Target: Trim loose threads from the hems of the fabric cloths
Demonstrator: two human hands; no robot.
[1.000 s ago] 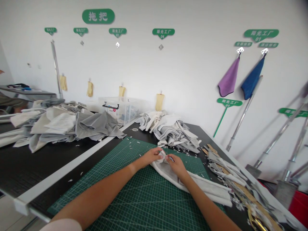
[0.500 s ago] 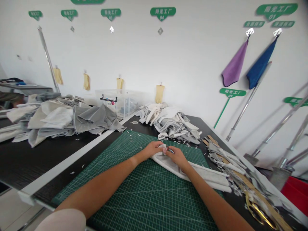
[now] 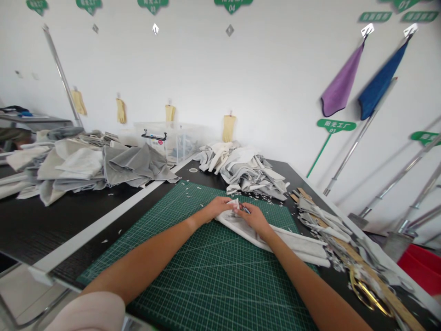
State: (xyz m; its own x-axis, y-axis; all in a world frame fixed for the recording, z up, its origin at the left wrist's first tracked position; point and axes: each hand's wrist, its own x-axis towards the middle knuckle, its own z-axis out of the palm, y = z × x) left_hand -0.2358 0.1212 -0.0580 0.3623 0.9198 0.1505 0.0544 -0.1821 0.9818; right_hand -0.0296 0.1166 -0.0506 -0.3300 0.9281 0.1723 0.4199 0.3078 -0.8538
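A long folded strip of pale grey cloth [image 3: 292, 241] lies across the green cutting mat [image 3: 206, 276]. My left hand [image 3: 217, 209] pinches the strip's far end, fingers closed on the fabric. My right hand [image 3: 253, 216] rests on the same end and grips a small dark metal tool [image 3: 244, 209], only its tip showing, against the cloth. Both hands touch at the end of the strip.
A heap of grey and white cloths [image 3: 246, 172] lies just beyond my hands, a bigger heap [image 3: 93, 165] at the left. Trimmed strips, a wooden ruler [image 3: 379, 276] and gold scissors [image 3: 365, 287] lie at the right. A clear plastic box [image 3: 172, 142] stands by the wall.
The camera has tilted downward, so everything sits higher in view. My hands stay at the cloth's end, with only slight finger movement.
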